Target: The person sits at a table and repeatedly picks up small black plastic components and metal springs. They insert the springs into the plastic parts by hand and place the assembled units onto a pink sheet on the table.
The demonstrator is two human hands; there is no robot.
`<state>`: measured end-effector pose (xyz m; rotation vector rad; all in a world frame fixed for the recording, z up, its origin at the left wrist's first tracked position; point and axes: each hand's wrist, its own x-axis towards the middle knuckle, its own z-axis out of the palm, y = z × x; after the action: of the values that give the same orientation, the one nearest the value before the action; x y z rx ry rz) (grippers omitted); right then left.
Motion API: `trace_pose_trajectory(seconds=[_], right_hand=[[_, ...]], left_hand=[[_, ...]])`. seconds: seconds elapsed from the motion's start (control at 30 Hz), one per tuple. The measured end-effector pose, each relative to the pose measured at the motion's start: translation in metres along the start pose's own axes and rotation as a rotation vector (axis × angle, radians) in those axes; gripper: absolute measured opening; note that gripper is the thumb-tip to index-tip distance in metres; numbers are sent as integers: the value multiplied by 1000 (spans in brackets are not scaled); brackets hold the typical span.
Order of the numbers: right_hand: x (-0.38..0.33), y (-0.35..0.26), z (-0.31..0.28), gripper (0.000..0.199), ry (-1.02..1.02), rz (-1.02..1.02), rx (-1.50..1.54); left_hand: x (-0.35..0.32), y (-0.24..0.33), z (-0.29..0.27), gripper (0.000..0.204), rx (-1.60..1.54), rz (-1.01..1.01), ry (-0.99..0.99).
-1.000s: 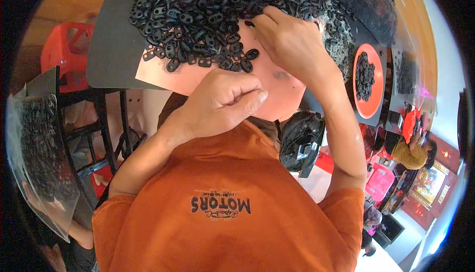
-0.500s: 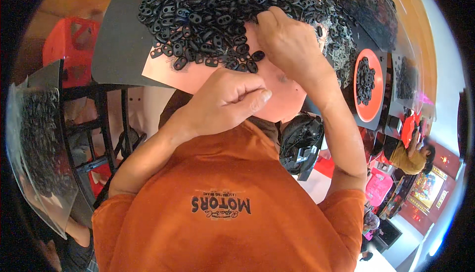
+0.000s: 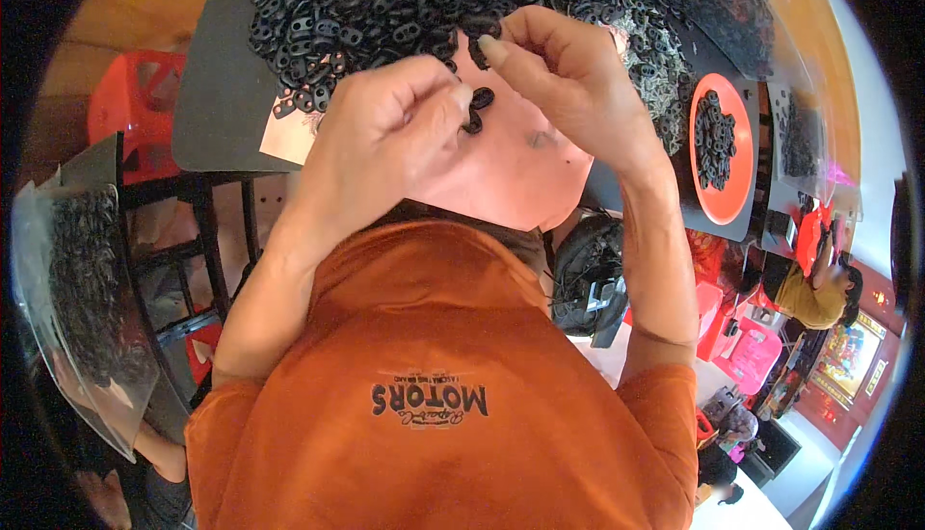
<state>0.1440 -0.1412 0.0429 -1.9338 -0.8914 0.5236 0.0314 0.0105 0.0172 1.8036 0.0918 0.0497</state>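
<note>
A heap of small black oval two-hole cord locks (image 3: 385, 10) covers the far part of a pink sheet (image 3: 520, 178). My left hand (image 3: 385, 130) is over the sheet's near left part, with its fingers curled in; anything inside them is hidden. Close to its fingertips are a couple of loose black pieces (image 3: 481, 98). Across from it, my right hand (image 3: 568, 77) is at the heap's near edge, thumb and forefinger pinched on what looks like one black cord lock (image 3: 477, 52).
Clear or greyish small parts (image 3: 655, 72) are piled right of the heap. An orange-red plate (image 3: 707, 204) holds more black pieces. Left are a dark table edge (image 3: 217, 96), a red stool (image 3: 135, 111) and a clear sheet with black parts (image 3: 87, 289). Another person (image 3: 819, 299) is far right.
My left hand has moved up and away from my body, nearer the heap. My right hand has turned so that its thumb shows, and the two hands are closer together.
</note>
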Motion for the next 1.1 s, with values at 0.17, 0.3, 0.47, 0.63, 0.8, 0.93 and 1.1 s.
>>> trace_pose_trajectory(seconds=[0.17,0.3,0.47,0.63,0.8,0.93,1.1], right_hand=[[1,5,10,22,26,-36,181],[1,8,13,20,94,-84,167],[2,9,12,19,140,-141,-10],[8,19,22,24,239,-375,-287],[5,20,19,32,213,-209,-132],[6,27,16,27,170,-153,12],[0,25,12,22,200,-112,-99]], left_hand=[[20,-7,6,16,-50,21,36],[23,-2,6,17,-81,3,16],[23,14,-1,23,-100,-106,-21],[27,7,3,26,-161,-169,48],[31,2,10,25,-188,-153,24],[33,1,6,23,-159,-149,-55],[32,3,1,19,-157,-194,-90]])
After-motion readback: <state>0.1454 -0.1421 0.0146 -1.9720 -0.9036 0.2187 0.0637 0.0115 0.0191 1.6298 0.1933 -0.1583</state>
